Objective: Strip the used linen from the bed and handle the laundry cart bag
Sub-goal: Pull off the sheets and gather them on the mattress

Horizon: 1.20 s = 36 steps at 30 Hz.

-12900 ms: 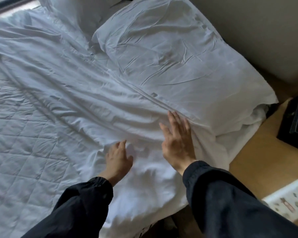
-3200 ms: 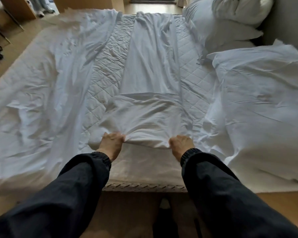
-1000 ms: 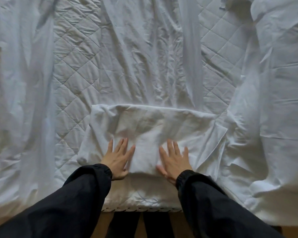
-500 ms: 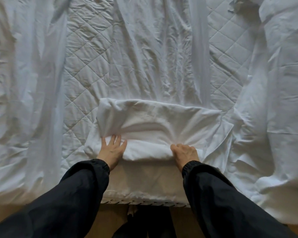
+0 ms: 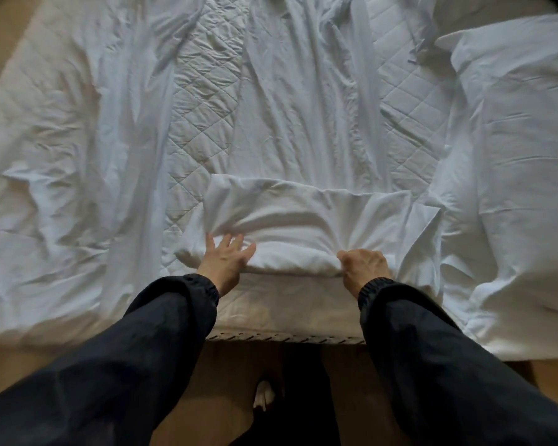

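A white bed sheet is gathered into a thick folded roll (image 5: 303,226) near the bed's near edge, with its loose length (image 5: 303,107) trailing away up the quilted mattress pad (image 5: 203,101). My left hand (image 5: 224,257) presses on the roll's left end with fingers spread and thumb under its near edge. My right hand (image 5: 363,265) is clenched on the roll's right near edge, bunching the cloth. Both arms wear dark sleeves. No laundry cart bag is in view.
A crumpled white duvet (image 5: 62,188) covers the left of the bed. A white pillow (image 5: 522,156) lies at the right. The mattress edge (image 5: 287,336) is just in front of me, with wooden floor (image 5: 232,381) and my legs below.
Over the last second my hands went from flat on top of the fold to gripping its near edge. The roll has grown thicker and shifted slightly away from me.
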Each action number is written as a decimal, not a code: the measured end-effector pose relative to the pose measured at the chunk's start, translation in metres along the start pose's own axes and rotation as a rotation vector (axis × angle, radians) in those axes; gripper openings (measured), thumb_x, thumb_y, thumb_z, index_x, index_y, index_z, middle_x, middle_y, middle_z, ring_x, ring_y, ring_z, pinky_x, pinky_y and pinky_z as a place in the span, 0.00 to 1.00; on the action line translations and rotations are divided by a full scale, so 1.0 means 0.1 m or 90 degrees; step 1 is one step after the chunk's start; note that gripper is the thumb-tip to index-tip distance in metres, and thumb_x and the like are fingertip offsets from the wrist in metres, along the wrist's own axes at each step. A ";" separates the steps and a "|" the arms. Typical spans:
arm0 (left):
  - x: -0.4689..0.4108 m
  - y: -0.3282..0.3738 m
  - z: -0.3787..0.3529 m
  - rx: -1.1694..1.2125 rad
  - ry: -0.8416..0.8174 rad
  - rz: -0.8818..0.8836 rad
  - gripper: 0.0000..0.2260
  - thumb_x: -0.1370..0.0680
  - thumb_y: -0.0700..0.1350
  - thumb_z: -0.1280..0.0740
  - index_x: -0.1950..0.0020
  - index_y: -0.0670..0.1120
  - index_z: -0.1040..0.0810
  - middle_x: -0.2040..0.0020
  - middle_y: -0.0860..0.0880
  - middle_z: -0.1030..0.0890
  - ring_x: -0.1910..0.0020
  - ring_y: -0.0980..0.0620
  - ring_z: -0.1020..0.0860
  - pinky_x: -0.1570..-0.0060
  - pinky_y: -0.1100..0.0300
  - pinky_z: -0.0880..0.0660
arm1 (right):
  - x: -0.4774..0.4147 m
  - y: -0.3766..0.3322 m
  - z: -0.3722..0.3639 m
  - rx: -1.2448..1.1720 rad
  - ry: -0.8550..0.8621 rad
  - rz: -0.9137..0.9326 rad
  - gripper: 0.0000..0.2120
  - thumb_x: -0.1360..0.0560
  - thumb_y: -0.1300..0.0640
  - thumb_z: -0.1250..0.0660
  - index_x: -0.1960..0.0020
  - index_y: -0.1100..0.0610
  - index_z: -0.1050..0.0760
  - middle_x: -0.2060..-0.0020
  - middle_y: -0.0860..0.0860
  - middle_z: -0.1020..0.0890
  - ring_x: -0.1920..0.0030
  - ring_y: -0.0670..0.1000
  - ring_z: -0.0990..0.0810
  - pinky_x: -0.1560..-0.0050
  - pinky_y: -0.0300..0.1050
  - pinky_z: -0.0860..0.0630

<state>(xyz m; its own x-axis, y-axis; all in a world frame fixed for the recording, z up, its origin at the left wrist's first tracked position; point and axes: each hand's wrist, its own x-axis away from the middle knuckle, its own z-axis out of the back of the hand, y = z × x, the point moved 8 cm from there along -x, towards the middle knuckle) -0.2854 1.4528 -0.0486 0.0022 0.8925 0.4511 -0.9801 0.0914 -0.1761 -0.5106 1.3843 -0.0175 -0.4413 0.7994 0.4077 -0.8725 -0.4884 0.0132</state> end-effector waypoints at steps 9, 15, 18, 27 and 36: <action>0.79 0.16 -0.31 0.190 -0.188 -0.051 0.22 0.24 0.35 0.41 0.32 0.51 0.27 0.37 0.47 0.24 0.37 0.45 0.26 0.40 0.56 0.31 | 0.69 -0.35 -0.34 -0.029 -0.221 -0.006 0.13 0.26 0.62 0.37 0.43 0.56 0.22 0.46 0.56 0.20 0.45 0.58 0.21 0.45 0.47 0.25; 0.67 -0.01 0.20 0.197 -0.080 -0.040 0.04 0.28 0.39 0.38 0.56 0.47 0.25 0.54 0.45 0.23 0.49 0.42 0.24 0.55 0.56 0.30 | 0.69 -0.19 -0.13 -0.081 -0.231 -0.033 0.14 0.26 0.59 0.35 0.41 0.56 0.23 0.45 0.57 0.21 0.43 0.58 0.22 0.45 0.47 0.26; 0.54 -0.10 0.43 0.162 -0.003 -0.025 0.04 0.29 0.42 0.38 0.57 0.48 0.25 0.54 0.45 0.21 0.51 0.43 0.23 0.60 0.57 0.34 | 0.64 -0.12 -0.05 -0.067 -0.227 -0.031 0.14 0.27 0.58 0.35 0.41 0.55 0.24 0.44 0.57 0.21 0.43 0.58 0.22 0.45 0.47 0.26; -0.09 -0.47 1.19 0.212 0.165 0.027 0.06 0.31 0.42 0.38 0.57 0.47 0.24 0.57 0.44 0.19 0.54 0.41 0.22 0.63 0.57 0.35 | -0.14 0.26 0.86 -0.024 -0.057 -0.062 0.11 0.26 0.60 0.38 0.45 0.54 0.24 0.46 0.56 0.21 0.44 0.58 0.22 0.45 0.47 0.28; -1.17 -0.55 1.18 0.157 0.156 0.034 0.24 0.25 0.43 0.37 0.29 0.49 0.33 0.34 0.45 0.28 0.35 0.44 0.30 0.36 0.51 0.38 | -1.10 0.29 0.78 -0.016 0.030 0.008 0.34 0.27 0.59 0.36 0.25 0.53 0.46 0.28 0.60 0.42 0.28 0.60 0.44 0.30 0.54 0.44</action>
<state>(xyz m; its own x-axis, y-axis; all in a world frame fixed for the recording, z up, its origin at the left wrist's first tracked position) -0.2549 1.2907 0.0117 -0.0318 0.9752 0.2188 -0.9985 -0.0409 0.0371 -0.4708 1.2551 0.0094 -0.4617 0.8091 0.3636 -0.8712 -0.4907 -0.0143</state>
